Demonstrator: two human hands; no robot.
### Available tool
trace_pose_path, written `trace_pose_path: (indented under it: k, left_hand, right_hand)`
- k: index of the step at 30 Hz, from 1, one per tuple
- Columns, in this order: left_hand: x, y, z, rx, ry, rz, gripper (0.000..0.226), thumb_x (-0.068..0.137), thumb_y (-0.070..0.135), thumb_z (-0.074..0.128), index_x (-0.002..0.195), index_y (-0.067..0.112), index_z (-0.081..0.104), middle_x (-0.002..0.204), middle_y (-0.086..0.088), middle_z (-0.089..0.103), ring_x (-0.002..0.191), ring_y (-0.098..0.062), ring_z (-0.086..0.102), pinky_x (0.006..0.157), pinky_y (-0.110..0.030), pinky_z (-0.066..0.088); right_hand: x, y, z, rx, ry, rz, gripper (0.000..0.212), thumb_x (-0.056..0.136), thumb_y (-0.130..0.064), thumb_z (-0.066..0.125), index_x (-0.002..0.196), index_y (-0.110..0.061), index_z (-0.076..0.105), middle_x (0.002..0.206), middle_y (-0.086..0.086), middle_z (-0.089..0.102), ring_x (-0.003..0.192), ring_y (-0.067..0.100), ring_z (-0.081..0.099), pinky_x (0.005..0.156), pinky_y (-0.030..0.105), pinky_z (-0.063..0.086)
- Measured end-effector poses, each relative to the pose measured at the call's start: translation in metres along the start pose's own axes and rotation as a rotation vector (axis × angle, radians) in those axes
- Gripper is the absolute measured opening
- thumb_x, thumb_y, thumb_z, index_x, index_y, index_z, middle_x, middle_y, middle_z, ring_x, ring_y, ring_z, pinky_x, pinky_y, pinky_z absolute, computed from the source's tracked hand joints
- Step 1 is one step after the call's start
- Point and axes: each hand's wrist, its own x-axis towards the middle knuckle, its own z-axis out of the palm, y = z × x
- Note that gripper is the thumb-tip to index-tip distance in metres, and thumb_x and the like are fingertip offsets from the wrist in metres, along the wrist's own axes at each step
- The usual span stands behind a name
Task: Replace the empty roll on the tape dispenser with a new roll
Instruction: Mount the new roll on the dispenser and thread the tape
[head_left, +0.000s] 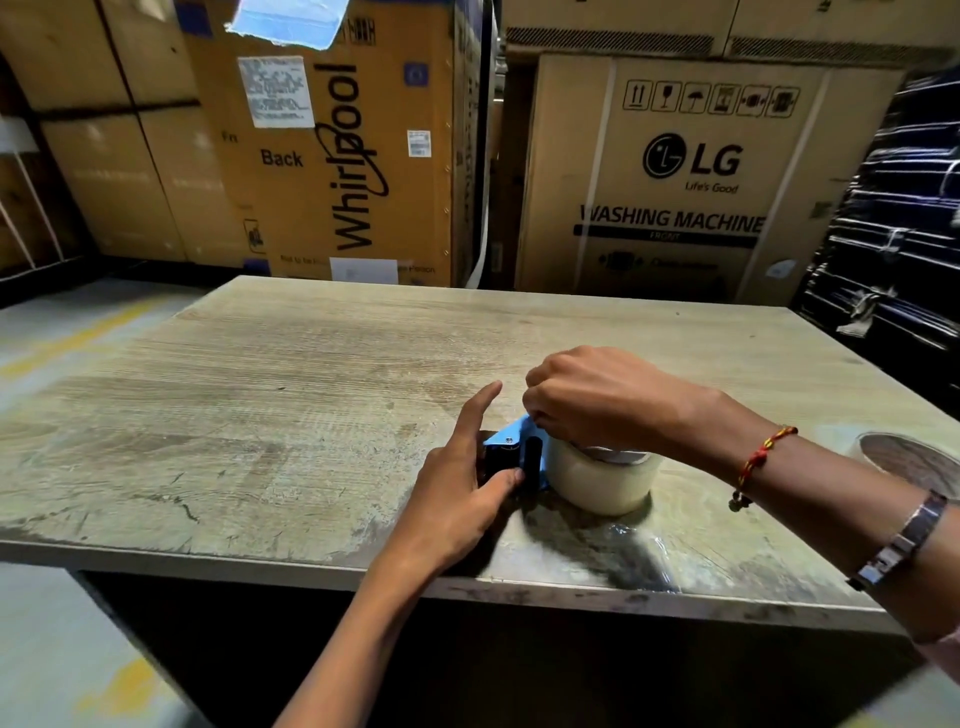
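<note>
A blue tape dispenser (511, 436) with a black roller lies flat on the wooden table (260, 395), near its front edge. A full clear tape roll (597, 480) sits on the dispenser's hub. My left hand (462, 488) grips the dispenser's black front part, thumb on the roller and index finger stretched out. My right hand (592, 400) hovers over the roll with fingers pinched at its top left, by the blue frame; what they pinch is hidden. Another roll or core (914, 460) lies at the table's right edge, partly behind my right forearm.
Large cardboard appliance boxes (332, 156) stand close behind the table. Black wrapped goods (893, 218) fill the right side. A patch of clear film (639, 545) sticks to the table near the front edge. Bare floor (67, 332) lies to the left.
</note>
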Motion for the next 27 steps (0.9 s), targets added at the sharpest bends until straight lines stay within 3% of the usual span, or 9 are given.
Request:
trace_pose_path:
  k: [4, 7, 13, 27]
  left_hand:
    - [0.001, -0.002, 0.0, 0.004, 0.006, -0.004, 0.084, 0.089, 0.016, 0.069, 0.147, 0.052, 0.019, 0.076, 0.003, 0.065, 0.073, -0.02, 0.067, 0.072, -0.038, 0.054]
    - [0.004, -0.004, 0.001, -0.013, 0.011, -0.02, 0.081, 0.088, 0.018, 0.07, 0.146, 0.048, 0.023, 0.08, 0.0, 0.069, 0.077, -0.021, 0.068, 0.076, -0.039, 0.055]
    - [0.008, -0.009, 0.001, 0.025, -0.003, 0.018, 0.039, 0.088, 0.017, 0.068, 0.123, 0.028, 0.056, 0.103, 0.003, 0.073, 0.094, -0.014, 0.069, 0.086, -0.041, 0.055]
    - [0.013, -0.012, 0.001, 0.08, -0.001, 0.071, 0.044, 0.087, 0.021, 0.072, 0.128, 0.028, 0.06, 0.112, 0.003, 0.073, 0.101, -0.014, 0.068, 0.09, -0.036, 0.054]
  right_hand:
    - [-0.004, 0.001, 0.005, 0.044, 0.076, -0.064, 0.012, 0.098, -0.021, 0.056, 0.094, -0.013, 0.065, 0.09, 0.002, 0.065, 0.084, 0.023, 0.06, 0.069, 0.04, 0.055]
    - [-0.007, 0.005, 0.01, 0.047, 0.118, -0.118, 0.013, 0.099, -0.021, 0.055, 0.09, -0.013, 0.063, 0.087, 0.002, 0.063, 0.081, 0.022, 0.057, 0.07, 0.039, 0.055]
    - [-0.011, 0.005, 0.016, 0.121, 0.183, -0.17, 0.025, 0.1, -0.024, 0.043, 0.088, -0.012, 0.061, 0.085, 0.003, 0.061, 0.075, 0.02, 0.054, 0.067, 0.039, 0.052]
    - [-0.016, 0.007, 0.03, 0.108, 0.198, -0.148, 0.017, 0.103, -0.02, 0.043, 0.094, -0.012, 0.055, 0.088, 0.002, 0.055, 0.073, 0.014, 0.04, 0.062, 0.033, 0.047]
